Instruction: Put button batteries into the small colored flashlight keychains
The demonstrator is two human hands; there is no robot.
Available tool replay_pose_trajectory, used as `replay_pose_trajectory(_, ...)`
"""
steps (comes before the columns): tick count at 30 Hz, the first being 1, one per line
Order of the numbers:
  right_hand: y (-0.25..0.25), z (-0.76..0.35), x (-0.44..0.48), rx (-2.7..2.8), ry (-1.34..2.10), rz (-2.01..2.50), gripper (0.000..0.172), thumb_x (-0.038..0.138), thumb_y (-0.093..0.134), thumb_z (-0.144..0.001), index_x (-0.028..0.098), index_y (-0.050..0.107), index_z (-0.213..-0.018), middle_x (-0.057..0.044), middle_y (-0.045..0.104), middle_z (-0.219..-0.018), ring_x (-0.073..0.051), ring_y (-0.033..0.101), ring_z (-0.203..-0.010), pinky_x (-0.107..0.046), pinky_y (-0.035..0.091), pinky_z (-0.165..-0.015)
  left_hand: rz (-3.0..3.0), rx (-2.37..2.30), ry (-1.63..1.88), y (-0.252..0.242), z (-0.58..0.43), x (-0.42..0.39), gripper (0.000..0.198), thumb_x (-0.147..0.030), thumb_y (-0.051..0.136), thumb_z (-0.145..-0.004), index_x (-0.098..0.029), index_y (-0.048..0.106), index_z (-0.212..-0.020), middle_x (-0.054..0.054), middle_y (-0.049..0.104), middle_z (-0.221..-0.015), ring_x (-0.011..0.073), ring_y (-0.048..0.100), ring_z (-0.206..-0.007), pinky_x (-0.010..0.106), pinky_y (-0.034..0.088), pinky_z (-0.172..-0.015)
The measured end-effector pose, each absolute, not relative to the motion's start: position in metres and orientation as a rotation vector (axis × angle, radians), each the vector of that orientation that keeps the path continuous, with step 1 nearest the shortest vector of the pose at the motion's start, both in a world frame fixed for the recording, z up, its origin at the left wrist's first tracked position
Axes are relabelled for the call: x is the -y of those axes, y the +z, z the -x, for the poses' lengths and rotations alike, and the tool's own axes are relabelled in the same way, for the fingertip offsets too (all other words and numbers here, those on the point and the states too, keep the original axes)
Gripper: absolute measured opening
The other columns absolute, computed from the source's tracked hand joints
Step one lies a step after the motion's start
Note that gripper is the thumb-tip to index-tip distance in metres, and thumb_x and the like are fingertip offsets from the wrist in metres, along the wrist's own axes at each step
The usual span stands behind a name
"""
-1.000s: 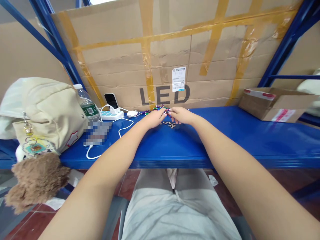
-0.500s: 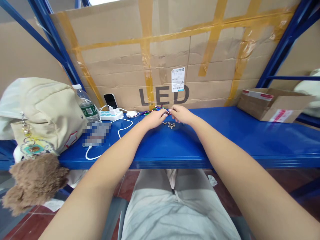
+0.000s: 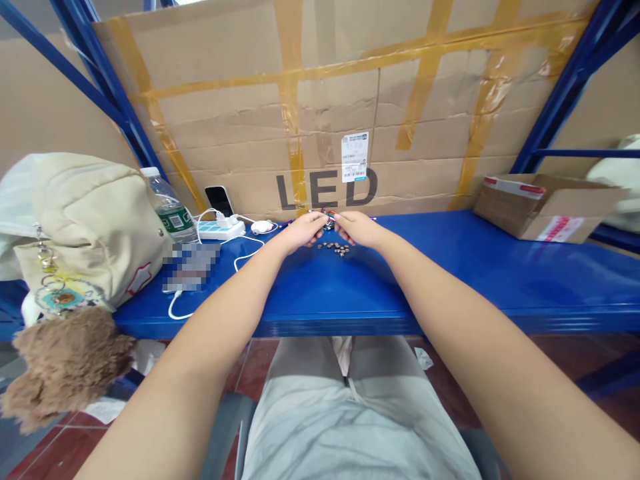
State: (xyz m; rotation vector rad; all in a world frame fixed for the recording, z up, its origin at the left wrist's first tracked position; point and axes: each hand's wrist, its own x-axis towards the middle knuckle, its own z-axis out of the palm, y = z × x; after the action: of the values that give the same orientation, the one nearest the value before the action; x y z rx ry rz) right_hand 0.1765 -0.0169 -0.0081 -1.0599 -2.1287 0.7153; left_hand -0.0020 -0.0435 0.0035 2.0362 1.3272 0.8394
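Observation:
My left hand (image 3: 306,231) and my right hand (image 3: 358,229) meet over the back of the blue table, fingers curled in, fingertips nearly touching. Both are closed in a pinch, but whatever they hold is too small to make out. Several small round metallic pieces (image 3: 341,250) lie loose on the tabletop just below the hands. Behind and between the fingers shows a small patch of shiny, coloured bits (image 3: 329,225), mostly hidden by my hands.
A taped cardboard sheet (image 3: 230,127) stands behind the blue table (image 3: 335,293). To the left are a cream bag (image 3: 95,220), a water bottle (image 3: 173,210), a power strip (image 3: 220,230) and a white cable (image 3: 240,263). An open carton (image 3: 545,207) sits at right.
My left hand has shifted slightly left and the hands now face each other more evenly. The thin coloured sticks seen beyond my left hand are now mostly covered. The view has tilted slightly.

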Motion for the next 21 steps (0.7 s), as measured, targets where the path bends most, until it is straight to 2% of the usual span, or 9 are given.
replay_pose_trajectory(2, -0.007, -0.173, 0.022, 2.101, 0.82, 1.077, 0.038, 0.037, 0.026, -0.098, 0.02, 0.044, -0.07, 0.004, 0.042, -0.05, -0.01, 0.04, -0.04, -0.022, 0.037, -0.045, -2.225, -1.404, 0.901, 0.003, 0.002, 0.044, 0.029, -0.037, 0.042, -0.093, -0.017, 0.054, -0.111, 0.002, 0.059, -0.075, 0.0118, 0.052, -0.059, 0.025, 0.043, -0.059)
replay_pose_trajectory(4, -0.006, -0.171, 0.027, 2.13, 0.851, 1.108, 0.035, 0.038, 0.028, -0.098, 0.02, 0.043, -0.071, 0.005, 0.039, -0.048, -0.01, 0.037, -0.039, -0.023, 0.036, -0.044, -2.456, -1.418, 0.936, 0.003, 0.002, 0.043, 0.026, -0.032, 0.043, -0.093, -0.016, 0.058, -0.107, 0.005, 0.065, -0.089, 0.0157, 0.059, -0.078, 0.028, 0.046, -0.075)
replay_pose_trajectory(7, -0.004, -0.172, 0.03, 2.222, 0.692, 1.144, 0.028, 0.038, 0.037, -0.095, 0.019, 0.049, -0.078, 0.003, 0.048, -0.053, -0.012, 0.044, -0.046, -0.023, 0.04, -0.05, -2.661, -1.384, 0.921, 0.003, 0.003, 0.042, 0.028, -0.032, 0.039, -0.095, -0.018, 0.062, -0.101, 0.005, 0.066, -0.105, 0.0191, 0.059, -0.096, 0.031, 0.043, -0.088)
replay_pose_trajectory(10, -0.005, -0.175, 0.027, 2.298, 0.438, 1.076, 0.023, 0.032, 0.039, -0.094, 0.019, 0.056, -0.088, -0.005, 0.066, -0.081, -0.017, 0.058, -0.072, -0.025, 0.044, -0.068, -2.74, -1.395, 0.862, 0.003, 0.004, 0.043, 0.03, -0.034, 0.038, -0.094, -0.02, 0.064, -0.101, 0.005, 0.067, -0.104, 0.02, 0.06, -0.093, 0.03, 0.044, -0.085)
replay_pose_trajectory(13, -0.006, -0.176, 0.025, 2.367, 0.26, 1.061, 0.023, 0.027, 0.037, -0.094, 0.018, 0.058, -0.096, -0.009, 0.067, -0.104, -0.02, 0.059, -0.091, -0.028, 0.043, -0.08, -2.788, -1.401, 0.784, 0.004, 0.003, 0.045, 0.031, -0.034, 0.038, -0.094, -0.02, 0.065, -0.098, 0.005, 0.068, -0.098, 0.0202, 0.061, -0.087, 0.029, 0.045, -0.077)
replay_pose_trajectory(17, -0.004, -0.173, 0.03, 2.423, 0.063, 1.242, 0.027, 0.029, 0.033, -0.093, 0.016, 0.057, -0.096, -0.015, 0.066, -0.106, -0.025, 0.061, -0.09, -0.032, 0.043, -0.077, -2.798, -1.404, 0.774, 0.004, 0.002, 0.046, 0.033, -0.034, 0.036, -0.095, -0.018, 0.065, -0.095, 0.005, 0.068, -0.093, 0.0201, 0.061, -0.083, 0.029, 0.045, -0.073)
replay_pose_trajectory(21, -0.002, -0.166, 0.033, 2.458, -0.015, 1.346, 0.03, 0.024, 0.03, -0.093, 0.015, 0.058, -0.09, -0.017, 0.067, -0.105, -0.026, 0.061, -0.092, -0.032, 0.043, -0.078, -2.807, -1.466, 0.734, 0.0, 0.003, 0.04, 0.032, -0.033, 0.038, -0.094, -0.017, 0.066, -0.094, 0.007, 0.069, -0.094, 0.0216, 0.061, -0.085, 0.03, 0.045, -0.075)
